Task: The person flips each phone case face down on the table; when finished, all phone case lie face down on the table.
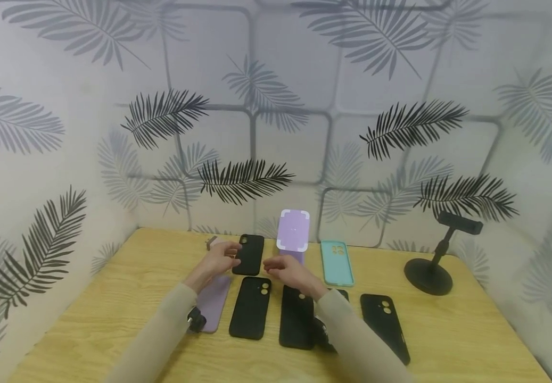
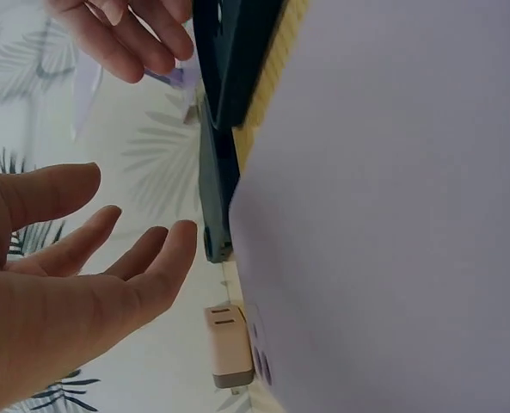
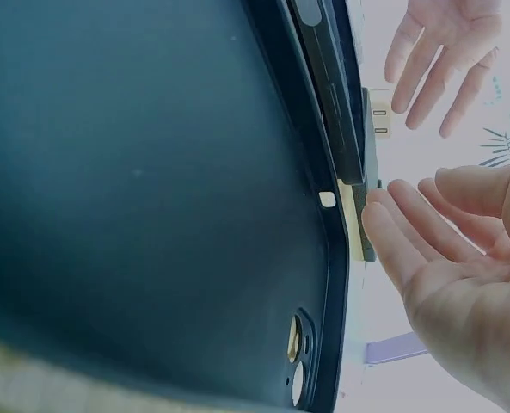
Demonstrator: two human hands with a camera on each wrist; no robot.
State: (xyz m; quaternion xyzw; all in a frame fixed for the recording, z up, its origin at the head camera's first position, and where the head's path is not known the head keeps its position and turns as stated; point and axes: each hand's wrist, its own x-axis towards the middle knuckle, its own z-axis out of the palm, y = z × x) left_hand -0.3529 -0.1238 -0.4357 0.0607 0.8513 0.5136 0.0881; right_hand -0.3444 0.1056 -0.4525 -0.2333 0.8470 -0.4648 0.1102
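Note:
My left hand (image 1: pixel 214 261) hovers at the left edge of an upper black phone case (image 1: pixel 250 255), fingers loosely bent and holding nothing. Beneath its wrist lies a lilac phone case (image 1: pixel 214 306), which fills much of the left wrist view. My right hand (image 1: pixel 296 274), also holding nothing, is raised over the top of a central black phone case (image 1: pixel 296 324). Its fingers point left toward the other hand. Between the two arms lies another black phone case (image 1: pixel 250 308). A further black case (image 1: pixel 342 293) is mostly hidden under the right sleeve.
A purple stand (image 1: pixel 294 231) with white corner marks rises at the back. Right of it lies a turquoise phone case (image 1: pixel 337 268). A black case (image 1: pixel 385 324) and a black round-based holder (image 1: pixel 430 276) are farther right. A pink plug charger (image 2: pixel 227 344) sits back left.

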